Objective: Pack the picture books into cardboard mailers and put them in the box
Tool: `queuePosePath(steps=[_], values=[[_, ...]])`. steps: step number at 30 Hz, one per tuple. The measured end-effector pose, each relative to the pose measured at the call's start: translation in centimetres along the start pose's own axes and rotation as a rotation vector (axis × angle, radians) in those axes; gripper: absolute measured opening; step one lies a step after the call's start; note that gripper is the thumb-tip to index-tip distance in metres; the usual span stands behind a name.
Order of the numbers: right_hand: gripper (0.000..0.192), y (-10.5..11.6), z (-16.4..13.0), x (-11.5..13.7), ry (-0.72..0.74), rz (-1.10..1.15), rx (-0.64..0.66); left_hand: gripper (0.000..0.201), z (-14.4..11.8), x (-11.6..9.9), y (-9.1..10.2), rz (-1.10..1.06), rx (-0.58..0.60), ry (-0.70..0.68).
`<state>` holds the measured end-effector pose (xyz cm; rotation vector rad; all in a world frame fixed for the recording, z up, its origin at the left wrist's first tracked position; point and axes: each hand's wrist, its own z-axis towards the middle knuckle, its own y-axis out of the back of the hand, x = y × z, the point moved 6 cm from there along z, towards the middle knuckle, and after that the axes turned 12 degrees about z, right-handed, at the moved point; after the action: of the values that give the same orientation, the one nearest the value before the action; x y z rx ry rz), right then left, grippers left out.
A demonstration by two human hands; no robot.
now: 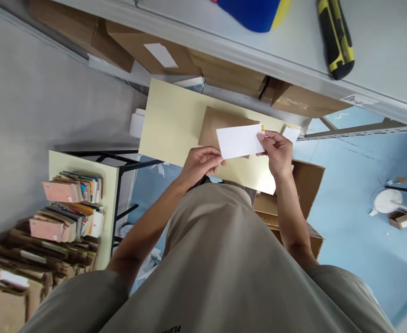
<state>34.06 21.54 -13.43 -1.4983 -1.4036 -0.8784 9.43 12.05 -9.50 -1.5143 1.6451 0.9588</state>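
A white rectangular sheet [241, 141], like a label, with a small yellow mark at its upper right corner, is held above a brown cardboard envelope or parcel [220, 121]. My right hand [276, 150] pinches its right end between thumb and fingers. At the lower left corner, my left hand [205, 164] has thumb and fingertips closed on the sheet. The brown parcel lies flat on a pale yellow tabletop [172, 118] and is partly covered by the sheet. Near the table's right end lies another small white paper [291, 133].
Over the table runs a grey shelf [293, 51] with a yellow-black utility knife [335, 39]. Cardboard boxes [229, 69] stand beneath it. Open cartons [305, 187] are right of my body. A side table [109, 178] at left bears stacked parcels [66, 224].
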Motion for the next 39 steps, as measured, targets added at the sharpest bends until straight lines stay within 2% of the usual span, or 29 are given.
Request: queuePosePath(steps=[3, 6, 9, 12, 16, 20, 24, 28, 30, 33, 36, 39], values=[[0.051, -2.9, -0.2, 0.1, 0.016, -0.080, 0.042, 0.025, -0.9, 0.4, 2.9, 0.031, -0.014, -0.031], [0.050, -6.9, -0.8, -0.2, 0.024, -0.203, 0.107, 0.028, -1.7, 0.7, 6.2, 0.033, -0.014, -0.058], [0.042, -12.1, -2.5, 0.6, 0.147, -0.383, 0.134, 0.028, -2.5, 1.2, 9.7, 0.011, -0.029, -0.081], [0.024, -18.2, -5.8, 2.3, 0.289, -0.487, 0.188, 0.026, -3.4, 2.1, 13.5, 0.003, -0.064, -0.102], [0.013, -26.1, -10.3, 3.5, 0.326, -0.447, 0.387, 0.024, -4.6, 3.6, 18.4, 0.028, -0.090, -0.126], [0.010, -31.4, -12.2, 3.0, 0.351, -0.518, 0.419, 0.024, -5.3, 4.3, 22.6, 0.112, -0.076, -0.161], [0.013, -34.6, -12.0, 1.9, 0.318, -0.632, 0.388, 0.023, -5.1, 4.6, 25.9, 0.143, -0.033, -0.203], [0.016, -36.8, -11.5, 1.3, 0.342, -0.722, 0.368, 0.025, -4.8, 5.1, 28.0, 0.168, 0.012, -0.223], [0.015, -37.6, -11.1, 0.9, 0.343, -0.786, 0.346, 0.022, -4.3, 5.9, 28.9, 0.209, 0.009, -0.223], [0.012, -38.1, -10.3, 0.5, 0.341, -0.861, 0.274, 0.013, -2.4, 8.2, 31.1, 0.358, -0.062, -0.178], [0.009, -38.1, -9.9, 1.0, 0.355, -0.824, 0.166, 0.011, 0.7, 11.6, 35.3, 0.551, -0.201, -0.015], [0.009, -37.6, -10.1, 1.9, 0.337, -0.702, 0.056, 0.012, 3.7, 14.7, 41.4, 0.739, -0.369, 0.185]])
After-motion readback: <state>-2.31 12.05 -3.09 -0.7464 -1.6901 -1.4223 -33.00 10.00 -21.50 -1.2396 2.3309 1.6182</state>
